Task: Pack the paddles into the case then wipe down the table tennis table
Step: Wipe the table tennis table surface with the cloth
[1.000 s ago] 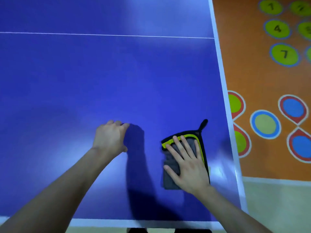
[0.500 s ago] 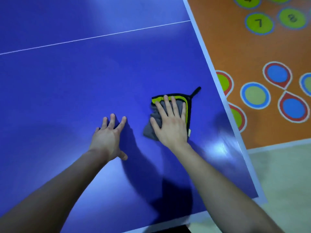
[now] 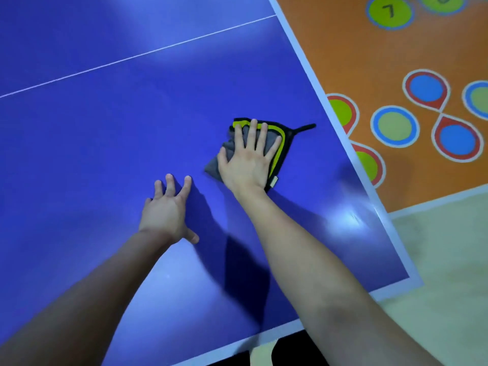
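Cloth (image 3: 283,145) mostly hidden under flat right hand (image 3: 245,162), left hand (image 3: 165,210) on table (image 3: 105,133)

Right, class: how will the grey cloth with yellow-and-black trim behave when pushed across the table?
Probably floppy: the grey cloth with yellow-and-black trim rumples beside the flat right hand. It likely slides easily, since the blue table top looks glossy.

Both hands (image 3: 248,162) (image 3: 166,210) flat, fingers (image 3: 253,133) spread.
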